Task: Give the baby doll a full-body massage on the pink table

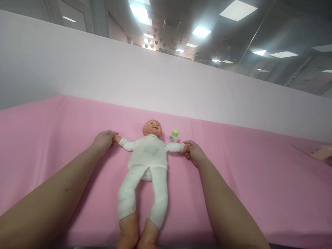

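Note:
A baby doll [148, 155] in a white cloth suit lies on its back, head toward the wall and bare feet toward me. Its two arms are stretched out sideways. My left hand [105, 141] is closed around the doll's hand on the left of the view. On the other side, my right hand [194, 152] pinches the doll's other hand between thumb and fingers. Beside the doll's head, close to its right-hand arm in view, stands a small clear bottle [173, 137] with a green cap and a printed label.
Pink sheeting [254, 180] covers the padded surface under the doll. Behind it rises a white wall [155, 83] with glass panes above. At the far right edge, part of another hand or a doll's limb [321, 152] shows; I cannot tell which.

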A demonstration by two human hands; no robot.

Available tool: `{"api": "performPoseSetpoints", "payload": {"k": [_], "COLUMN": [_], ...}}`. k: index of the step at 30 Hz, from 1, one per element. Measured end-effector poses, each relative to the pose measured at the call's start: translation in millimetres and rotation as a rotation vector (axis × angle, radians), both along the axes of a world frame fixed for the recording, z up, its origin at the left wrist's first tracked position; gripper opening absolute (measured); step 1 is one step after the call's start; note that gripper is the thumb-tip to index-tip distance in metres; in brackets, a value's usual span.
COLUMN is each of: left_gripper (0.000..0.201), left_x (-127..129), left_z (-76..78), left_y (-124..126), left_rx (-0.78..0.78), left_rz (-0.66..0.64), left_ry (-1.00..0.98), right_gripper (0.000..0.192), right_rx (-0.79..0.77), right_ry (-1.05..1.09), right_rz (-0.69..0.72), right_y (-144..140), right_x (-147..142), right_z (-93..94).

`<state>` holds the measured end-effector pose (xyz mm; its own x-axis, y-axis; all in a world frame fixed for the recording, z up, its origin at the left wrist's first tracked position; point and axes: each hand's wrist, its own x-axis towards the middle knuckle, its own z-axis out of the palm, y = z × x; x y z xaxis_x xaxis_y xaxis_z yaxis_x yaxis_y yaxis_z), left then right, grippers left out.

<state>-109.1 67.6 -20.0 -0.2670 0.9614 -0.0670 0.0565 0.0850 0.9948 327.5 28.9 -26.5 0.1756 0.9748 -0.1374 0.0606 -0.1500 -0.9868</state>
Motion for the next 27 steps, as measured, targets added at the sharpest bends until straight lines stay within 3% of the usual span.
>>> {"api": "performPoseSetpoints", "payload": {"k": [4, 7, 14, 17, 23, 27], "left_gripper": [0.030, 0.024, 0.037, 0.036, 0.042, 0.044], "left_x": [0.5, 3.3, 12.3, 13.5, 14.3, 21.9], "left_z": [3.6, 8.2, 17.6, 17.2, 13.9, 22.6], "left_y": [-0.6, -3.7, -18.4, -20.7, -19.3, -25.8], "left_rx": [-0.019, -0.066, -0.129, -0.142, -0.116, -0.049], "left_rz": [-0.034, -0.082, -0.399, -0.513, -0.394, -0.289], "left_ry": [-0.170, -0.267, -0.127, -0.020, -0.069, -0.081], "right_gripper": [0.037, 0.033, 0.024, 0.024, 0.023, 0.032], "right_rx": [0.002, 0.021, 0.043, -0.005, -0.018, 0.134], "right_ry": [0.076, 0.150, 0.382, 0.357, 0.239, 0.122], "right_rz": [-0.020, -0.046, 0.003, 0.053, -0.002, -0.078], "right_y": [0.6, 2.1, 2.0, -0.7, -3.6, -5.8], "right_x": [2.1, 1.7, -9.0, -9.1, -6.1, -20.0], "right_z": [-0.2, 2.0, 6.6, 6.1, 5.3, 12.8]}}
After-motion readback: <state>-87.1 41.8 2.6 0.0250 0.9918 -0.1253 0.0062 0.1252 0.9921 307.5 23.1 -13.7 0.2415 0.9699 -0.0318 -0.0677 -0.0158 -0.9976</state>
